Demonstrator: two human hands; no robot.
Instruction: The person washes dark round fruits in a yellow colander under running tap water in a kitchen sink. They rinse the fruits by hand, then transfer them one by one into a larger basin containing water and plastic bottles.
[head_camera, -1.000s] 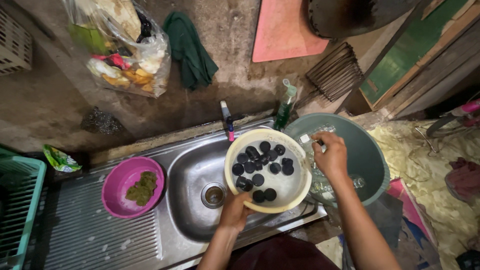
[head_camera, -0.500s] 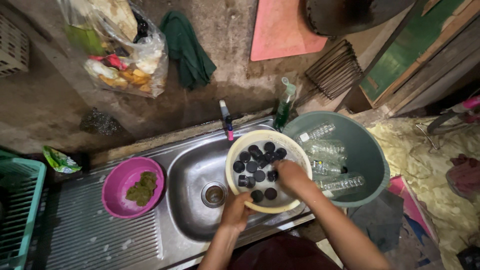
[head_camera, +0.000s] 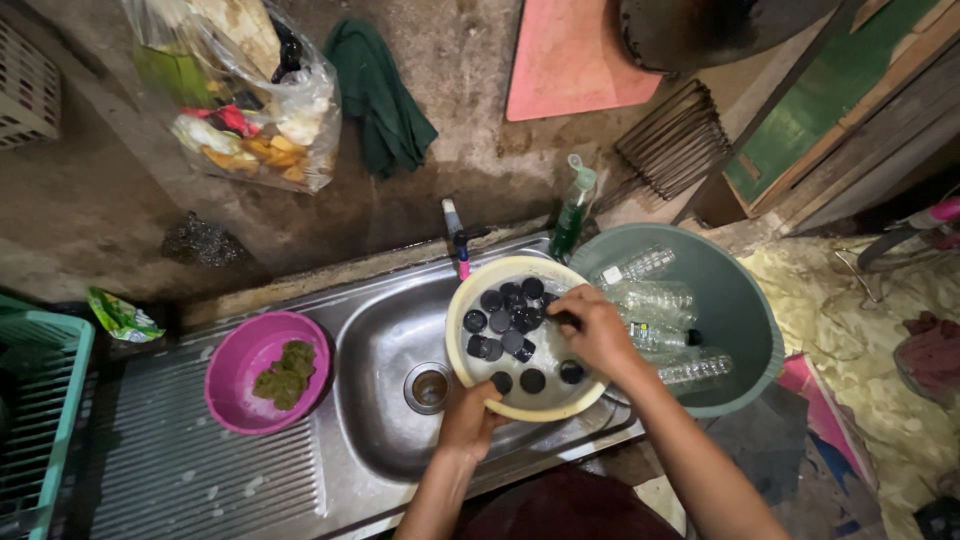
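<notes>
Left hand (head_camera: 468, 418) grips the near rim of the cream bowl (head_camera: 470, 368) over the sink (head_camera: 385, 340), while right hand (head_camera: 592, 328) reaches among black caps (head_camera: 510, 320), its fingertip grasp hidden, undeterminable.

Left hand (head_camera: 468, 420) in a curled grip, right hand (head_camera: 597, 332) reaching with bent fingers.

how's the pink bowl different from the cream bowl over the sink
The round pink plastic bowl sits untouched on the metal drainboard; the round cream bowl is gripped at its near rim by the left hand over the sink. The pink bowl holds green scouring pads; the cream bowl holds dark bottle caps, which the right hand is reaching into. Both are round and open-topped.
</notes>
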